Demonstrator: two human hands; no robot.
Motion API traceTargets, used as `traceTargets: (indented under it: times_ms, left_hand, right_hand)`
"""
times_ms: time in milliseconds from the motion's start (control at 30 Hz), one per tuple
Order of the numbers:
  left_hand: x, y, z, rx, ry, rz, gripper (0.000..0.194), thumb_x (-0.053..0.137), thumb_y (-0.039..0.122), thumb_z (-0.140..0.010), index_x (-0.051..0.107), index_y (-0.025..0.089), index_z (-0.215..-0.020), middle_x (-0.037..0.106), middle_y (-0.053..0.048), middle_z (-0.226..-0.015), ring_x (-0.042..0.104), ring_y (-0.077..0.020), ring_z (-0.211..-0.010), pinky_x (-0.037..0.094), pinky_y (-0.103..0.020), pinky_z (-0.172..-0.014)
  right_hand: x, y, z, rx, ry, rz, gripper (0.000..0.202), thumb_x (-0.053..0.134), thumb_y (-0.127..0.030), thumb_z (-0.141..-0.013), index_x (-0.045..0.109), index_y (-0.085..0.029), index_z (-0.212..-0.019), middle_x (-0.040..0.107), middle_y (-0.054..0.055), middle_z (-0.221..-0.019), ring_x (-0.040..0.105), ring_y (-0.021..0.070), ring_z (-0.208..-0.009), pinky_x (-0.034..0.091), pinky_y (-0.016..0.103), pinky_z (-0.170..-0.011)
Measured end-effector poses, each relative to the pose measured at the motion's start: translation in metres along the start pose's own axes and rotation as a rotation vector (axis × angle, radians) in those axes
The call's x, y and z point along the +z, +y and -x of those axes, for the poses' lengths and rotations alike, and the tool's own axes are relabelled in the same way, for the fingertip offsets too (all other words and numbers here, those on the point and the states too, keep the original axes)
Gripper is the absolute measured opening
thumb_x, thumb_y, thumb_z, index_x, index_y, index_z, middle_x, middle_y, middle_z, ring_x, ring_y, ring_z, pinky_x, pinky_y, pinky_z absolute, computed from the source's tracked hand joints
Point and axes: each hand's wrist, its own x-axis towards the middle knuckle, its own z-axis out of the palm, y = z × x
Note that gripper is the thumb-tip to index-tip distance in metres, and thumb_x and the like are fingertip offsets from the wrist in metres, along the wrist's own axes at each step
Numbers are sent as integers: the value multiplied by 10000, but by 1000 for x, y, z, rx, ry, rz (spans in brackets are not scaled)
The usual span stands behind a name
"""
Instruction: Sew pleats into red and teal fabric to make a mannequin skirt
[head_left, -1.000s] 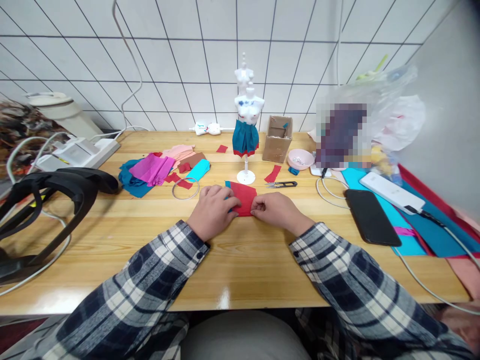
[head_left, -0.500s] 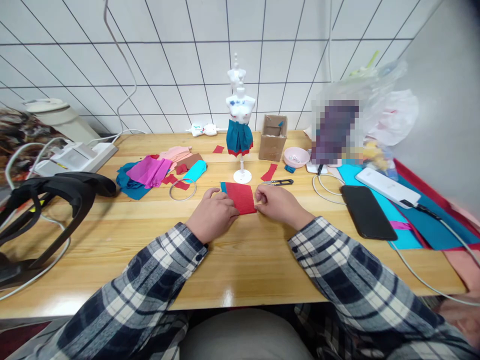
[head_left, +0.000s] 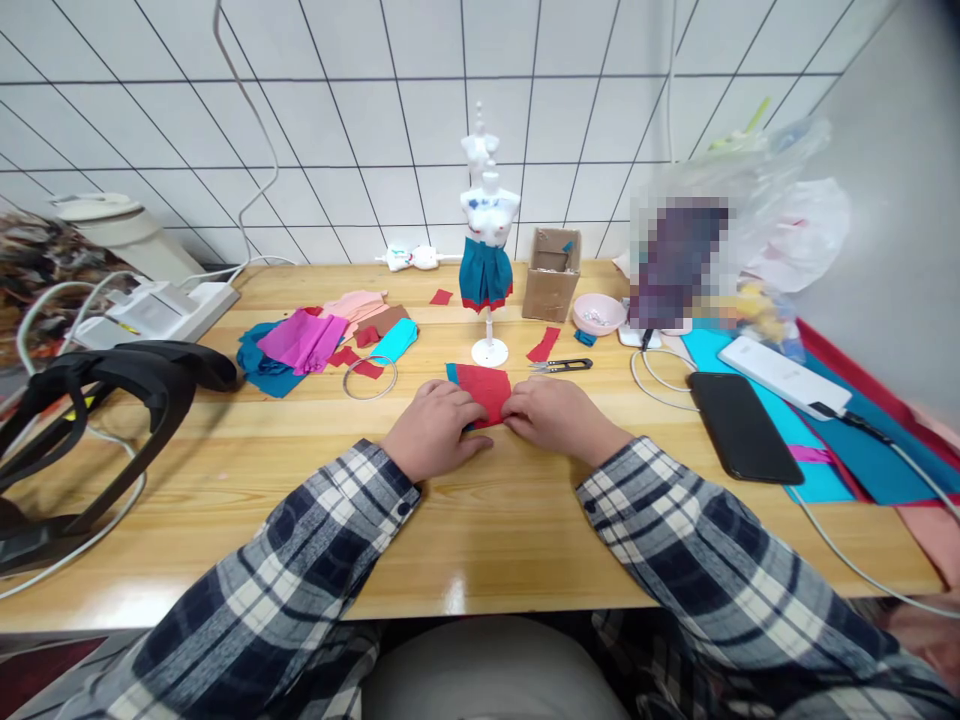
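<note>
A small red piece of cloth (head_left: 484,388) with a teal strip along its left edge lies flat on the table between my hands. My left hand (head_left: 439,425) rests over its left side, with the thumb held apart from the fingers and pointing right. At the lower right edge, my right hand (head_left: 559,415) has its fingertips closed on the cloth. Just behind stands a white mini dress form (head_left: 490,215) wearing a teal skirt (head_left: 484,272) with a red hem. Thread snips (head_left: 564,366) lie beyond my right hand.
Left of centre are a metal ring (head_left: 369,378) and a heap of coloured cloth scraps (head_left: 300,345). A cardboard box (head_left: 551,280) and pink bowl (head_left: 598,314) stand at the back. To the right lies a black phone (head_left: 744,425); a black headset (head_left: 135,430) sits far left.
My right hand has moved left onto the cloth's right edge. The left hand's thumb has come away from the fingers. The view has shifted slightly.
</note>
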Motion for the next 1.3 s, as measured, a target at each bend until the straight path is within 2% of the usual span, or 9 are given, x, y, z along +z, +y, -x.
traceTargets:
  times_ms: [467,567,667,867,933,1000,1100,1200,1300]
  left_hand:
    - [11,-15,1,-115,187,203,120,591,280,-846,687,208,-854,726,-12,-836,649,-188,-837,415,-418,-991]
    - [9,-12,1,-163,232,367,175,616,345,-835,696,189,-848,731,-46,-864,659,-209,-858,489,-376,-891]
    - [6,-10,1,-262,263,625,378,721,442,-755,681,186,-1030,727,-70,-1055,664,-235,-980,511,-358,-895]
    - [4,-8,6,-270,-67,1238,472,706,573,-734,685,158,-957,745,-79,-978,691,-257,-912,533,-388,-847]
    - [0,-11,9,-272,-218,1358,541,651,672,-729,673,149,-870,741,-84,-852,693,-233,-769,540,-360,-739]
    - [-5,-19,11,-305,-314,1244,609,537,749,-764,643,150,-728,698,-72,-674,646,-195,-606,513,-328,-628]
    - [-9,-36,8,-474,-43,743,599,460,707,-841,637,158,-680,643,-44,-593,601,-175,-579,482,-308,-614]
    - [-3,-46,-3,-377,245,436,481,541,608,-849,704,175,-982,723,-77,-960,647,-231,-925,484,-359,-874]
    - [7,-43,-17,-190,203,362,511,560,567,-854,656,198,-1194,667,-93,-1207,578,-258,-1148,403,-393,-1023]
  right_hand:
    - [3,7,-1,122,172,-333,136,663,-260,-822,734,-208,-925,749,36,-888,643,175,-806,445,298,-757]
    - [0,7,-1,163,200,-452,96,634,-207,-809,727,-203,-833,746,29,-849,651,171,-800,452,298,-765]
    - [-6,5,0,254,215,-778,66,640,-235,-777,680,-187,-795,719,24,-807,647,162,-767,473,293,-743]
    - [-15,5,2,502,131,-1519,216,693,-333,-709,555,-200,-808,615,-41,-642,592,115,-552,489,241,-556]
    - [-13,6,1,613,45,-1494,199,684,-306,-704,549,-201,-805,613,-40,-635,596,118,-535,493,241,-530]
    - [-8,8,0,682,-28,-1337,131,648,-268,-725,560,-201,-795,588,-46,-592,570,115,-499,460,224,-482]
    - [1,10,-3,640,-49,-1022,22,600,-212,-757,597,-195,-770,578,-42,-574,543,110,-499,407,211,-473]
    - [6,11,-6,532,36,-686,51,609,-180,-748,658,-191,-755,656,-12,-711,570,114,-620,400,225,-561]
    - [8,11,-7,483,68,-483,91,612,-187,-750,700,-202,-765,684,-8,-770,570,124,-684,387,239,-609]
